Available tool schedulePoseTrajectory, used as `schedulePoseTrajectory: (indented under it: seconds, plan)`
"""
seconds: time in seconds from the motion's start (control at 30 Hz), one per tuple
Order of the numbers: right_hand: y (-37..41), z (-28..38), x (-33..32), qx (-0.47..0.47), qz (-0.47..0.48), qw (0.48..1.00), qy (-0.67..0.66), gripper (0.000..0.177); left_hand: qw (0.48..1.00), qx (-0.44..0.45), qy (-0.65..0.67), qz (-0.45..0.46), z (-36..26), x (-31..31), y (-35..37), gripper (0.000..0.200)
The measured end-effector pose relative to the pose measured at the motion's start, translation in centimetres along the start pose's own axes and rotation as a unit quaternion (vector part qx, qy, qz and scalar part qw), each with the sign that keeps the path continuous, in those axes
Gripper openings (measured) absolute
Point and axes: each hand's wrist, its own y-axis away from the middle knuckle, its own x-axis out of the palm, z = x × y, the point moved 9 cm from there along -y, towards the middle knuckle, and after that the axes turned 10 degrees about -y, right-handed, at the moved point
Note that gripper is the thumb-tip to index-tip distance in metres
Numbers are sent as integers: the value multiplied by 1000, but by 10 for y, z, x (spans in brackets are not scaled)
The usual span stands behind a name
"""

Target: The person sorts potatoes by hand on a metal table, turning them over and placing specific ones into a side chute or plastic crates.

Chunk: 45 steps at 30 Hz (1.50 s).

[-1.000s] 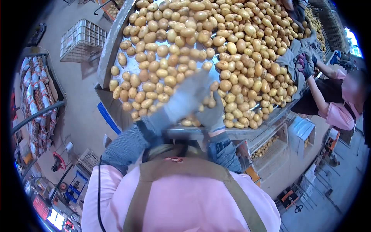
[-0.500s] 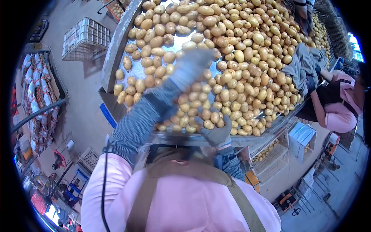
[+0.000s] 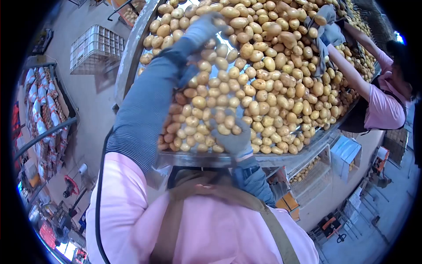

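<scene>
Potatoes under both gloved hands: left hand far (blurred), right hand near.

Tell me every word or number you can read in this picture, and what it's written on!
No text here can be read.
The stacked bags at the left: red and white print, too blurred to read.
The bright panel at the bottom left: too small and blurred to read.
The potatoes, the metal table and the white crate: no writing visible.
</scene>
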Motion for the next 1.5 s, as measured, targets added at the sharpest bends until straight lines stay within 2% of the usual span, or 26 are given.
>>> schedulePoseTrajectory:
  seconds: [0.03,0.1,0.17,0.23,0.27,0.33,0.4,0.43,0.5,0.57,0.6,0.67,0.77,0.87,0.93,0.97,1.03,1.1,1.13,1.2,1.27,1.3,1.33,1.37,1.47,1.5]
  plan:
    - [1,1,-4,6,-9,1000,-1,58,966,-131,221,17,35,-12,14,28]
    - [-7,-5,0,66,-74,947,-304,50,815,-272,507,69,36,-50,60,28]
    - [-13,9,-1,-37,-4,998,-54,48,863,-240,444,23,12,-72,125,27]
    - [-21,20,7,-163,13,971,173,47,963,-126,235,-38,-28,-56,181,29]
    - [-21,32,15,-195,20,950,243,43,979,-86,184,-21,-50,-41,203,35]
    - [-21,55,32,-264,20,888,375,37,941,-158,294,51,-61,-23,227,43]
    - [-29,52,32,-241,10,918,315,31,827,-335,448,47,-20,-12,221,40]
    - [-33,51,30,-227,2,937,266,30,883,-271,382,9,-5,-28,200,38]
    - [-40,36,18,-173,-18,981,90,33,842,-219,493,-19,5,-52,157,35]
    - [-38,28,9,-113,-24,993,-13,34,982,-139,115,45,39,-49,112,37]
    - [-36,25,6,-89,-26,994,-52,35,992,-97,-69,51,55,-48,90,40]
    - [-33,24,1,-70,-34,993,-91,37,908,16,-392,149,46,-3,85,42]
    - [-27,27,-4,-59,-48,988,-131,39,882,14,-422,207,44,13,76,40]
    - [-15,34,-13,-75,-69,987,-126,41,931,6,-306,198,23,-6,73,37]
    - [0,41,-30,-142,-83,986,-37,46,966,-132,3,223,68,4,81,39]
    - [10,42,-42,-179,-91,979,19,50,958,-130,130,222,48,2,106,41]
    - [43,23,-65,-107,-72,980,-149,44,883,-136,386,229,6,-2,155,44]
    - [94,11,-99,-35,-81,996,-32,31,808,-211,496,237,-22,7,212,49]
    - [123,9,-112,41,-91,994,-46,23,781,-266,516,230,-33,16,246,51]
    - [181,-38,-140,-77,-69,857,-504,25,743,-356,516,233,-53,38,306,56]
    - [250,-66,-207,-175,-179,866,-433,25,701,-407,499,307,-82,63,355,50]
    - [286,-100,-197,65,-195,655,-728,17,736,-378,454,330,-120,66,365,42]
    - [325,-115,-234,71,-323,848,-413,20,679,-448,461,356,-132,81,385,38]
    - [357,-122,-263,65,-406,911,-35,24,689,-395,454,402,-162,87,386,31]
    - [408,-289,-299,43,-494,678,-543,30,783,-214,312,494,-222,112,387,37]
    - [400,-285,-300,67,-460,746,-477,33,823,-112,275,483,-243,118,381,33]
